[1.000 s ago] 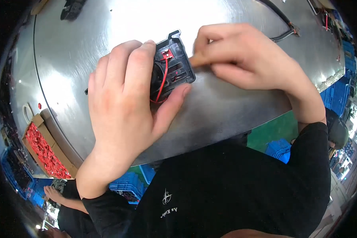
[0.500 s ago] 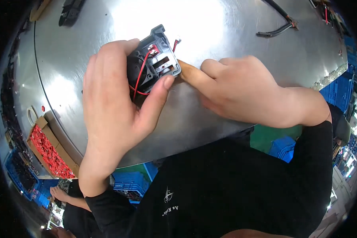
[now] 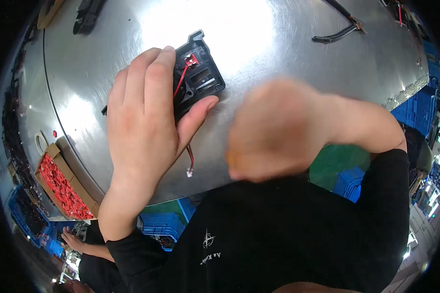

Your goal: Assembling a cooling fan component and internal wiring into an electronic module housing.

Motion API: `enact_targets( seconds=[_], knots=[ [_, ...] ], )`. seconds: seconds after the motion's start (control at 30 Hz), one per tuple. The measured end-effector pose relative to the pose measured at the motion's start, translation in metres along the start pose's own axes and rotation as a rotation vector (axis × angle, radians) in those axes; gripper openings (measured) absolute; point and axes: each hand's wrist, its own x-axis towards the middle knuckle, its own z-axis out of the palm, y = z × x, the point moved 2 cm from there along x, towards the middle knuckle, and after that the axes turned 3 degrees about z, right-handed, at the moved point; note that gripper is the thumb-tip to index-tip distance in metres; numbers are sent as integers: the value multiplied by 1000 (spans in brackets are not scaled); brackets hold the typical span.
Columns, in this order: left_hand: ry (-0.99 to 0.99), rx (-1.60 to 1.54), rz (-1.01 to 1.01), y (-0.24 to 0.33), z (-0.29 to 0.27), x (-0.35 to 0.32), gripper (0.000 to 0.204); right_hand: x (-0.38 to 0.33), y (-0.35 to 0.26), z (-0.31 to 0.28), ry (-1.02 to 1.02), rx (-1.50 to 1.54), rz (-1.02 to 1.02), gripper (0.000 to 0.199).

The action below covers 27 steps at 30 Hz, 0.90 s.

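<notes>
My left hand [image 3: 144,105] is closed over a dark grey plastic housing [image 3: 210,68] on the metal table, its fingers across the left part and its thumb along the near edge. A small red component [image 3: 190,60] sits inside the housing, and a red wire [image 3: 181,80] runs from it under my hand. Below my thumb, a lead with a small white connector [image 3: 189,173] hangs out onto the table. My right hand [image 3: 274,129] is apart from the housing, near the table's front edge. Motion smears its fingers, with a yellowish-orange patch at the fingertips.
Black-handled pliers [image 3: 340,36] lie at the far right of the metal table [image 3: 259,88]. A black plastic part [image 3: 87,17] is at the far left. An open cardboard box [image 3: 66,188] of small red parts stands at the left. Another person's hand [image 3: 73,240] shows at lower left.
My right hand has left the housing's right edge and moved nearer my body. The white connector, earlier beyond the housing, now shows on its near side. My left hand's fingers reach further over the housing.
</notes>
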Motion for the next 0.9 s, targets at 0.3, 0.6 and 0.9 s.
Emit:
enact_targets(
  seconds=[0.3, 0.6, 0.9],
  knots=[
    [-51, -110, 160, 6, -2, 2, 72, 27, 51, -47, 370, 871, 950, 56],
    [-66, -158, 173, 0, 0, 7, 70, 25, 55, -53, -24, 1117, 1006, 88],
    [-48, -184, 166, -4, 0, 10, 68, 15, 49, -45, 9, 838, 936, 71]
  ],
)
